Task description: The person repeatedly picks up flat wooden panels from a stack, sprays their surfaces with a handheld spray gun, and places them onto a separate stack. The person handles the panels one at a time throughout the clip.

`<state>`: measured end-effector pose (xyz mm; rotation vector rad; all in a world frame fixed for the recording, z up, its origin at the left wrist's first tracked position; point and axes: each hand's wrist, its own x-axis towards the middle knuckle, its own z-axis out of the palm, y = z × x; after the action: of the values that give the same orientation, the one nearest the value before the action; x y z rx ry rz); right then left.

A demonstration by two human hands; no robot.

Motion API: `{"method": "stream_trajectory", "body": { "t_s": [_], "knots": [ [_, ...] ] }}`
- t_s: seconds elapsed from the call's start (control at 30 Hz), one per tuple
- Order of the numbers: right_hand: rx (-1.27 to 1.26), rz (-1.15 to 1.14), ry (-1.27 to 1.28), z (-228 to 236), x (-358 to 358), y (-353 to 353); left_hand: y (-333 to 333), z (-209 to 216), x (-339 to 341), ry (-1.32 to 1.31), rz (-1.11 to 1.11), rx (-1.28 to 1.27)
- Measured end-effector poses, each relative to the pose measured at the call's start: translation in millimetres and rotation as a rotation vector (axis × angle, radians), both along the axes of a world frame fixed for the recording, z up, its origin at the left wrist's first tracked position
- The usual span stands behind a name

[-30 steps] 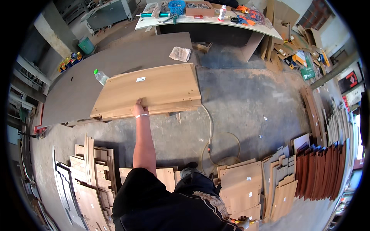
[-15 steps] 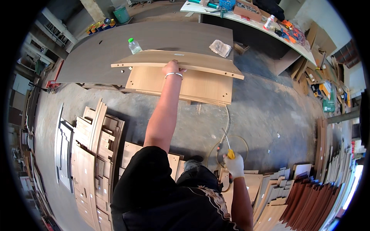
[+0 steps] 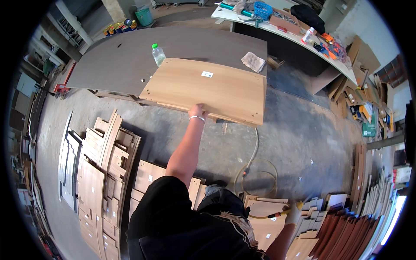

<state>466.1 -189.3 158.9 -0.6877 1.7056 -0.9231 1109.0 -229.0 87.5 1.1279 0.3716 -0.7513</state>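
Note:
My bare left hand (image 3: 198, 111), with a bracelet at the wrist, is closed on the near edge of a light wood panel (image 3: 190, 84). The panel lies flat on the grey-brown sheet stack, with small holes near its corners and a white label on top. Low on the right, my right hand (image 3: 294, 213) wears a pale glove and is closed round a yellow air blow gun (image 3: 287, 209). A hose (image 3: 258, 216) with a dark connector joins the gun. A clear bottle (image 3: 158, 54) with a green cap stands just behind the panel.
The large sheet stack (image 3: 112, 65) carries a crumpled cloth (image 3: 253, 62). Beyond it is a white workbench (image 3: 277, 30) with tools. Cut boards (image 3: 91, 186) stand at left, reddish-brown strips (image 3: 346, 229) at lower right. The hose lies coiled on the floor (image 3: 299, 147).
The panel, earlier held tilted up by my left hand, now lies flat, its labelled face showing. My left hand came nearer with its edge. My right hand swung down and right with the blow gun.

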Motion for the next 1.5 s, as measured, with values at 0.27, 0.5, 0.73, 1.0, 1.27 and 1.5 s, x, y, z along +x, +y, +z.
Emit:
{"method": "stream_trajectory", "body": {
  "t_s": [0.27,0.5,0.73,1.0,1.27,1.5],
  "knots": [
    [0.014,-0.894,-0.398,-88,-136,217,18,-58,7,0.048,-0.268,0.165],
    [0.064,-1.373,-0.575,-142,-82,372,-32,-84,43,-0.014,-0.281,0.151],
    [0.020,-1.790,-0.685,-163,-30,461,-23,-72,15,-0.266,-0.693,0.602],
    [-0.088,-2.186,-0.925,-194,40,489,-23,-55,-244,-0.320,-1.581,0.862],
    [-0.209,-1.666,-0.810,-164,-15,429,77,9,-583,-1.309,-2.826,0.280],
    [-0.421,-2.616,-0.831,-211,71,641,146,38,-671,-1.592,-3.026,0.247]
  ]
}}
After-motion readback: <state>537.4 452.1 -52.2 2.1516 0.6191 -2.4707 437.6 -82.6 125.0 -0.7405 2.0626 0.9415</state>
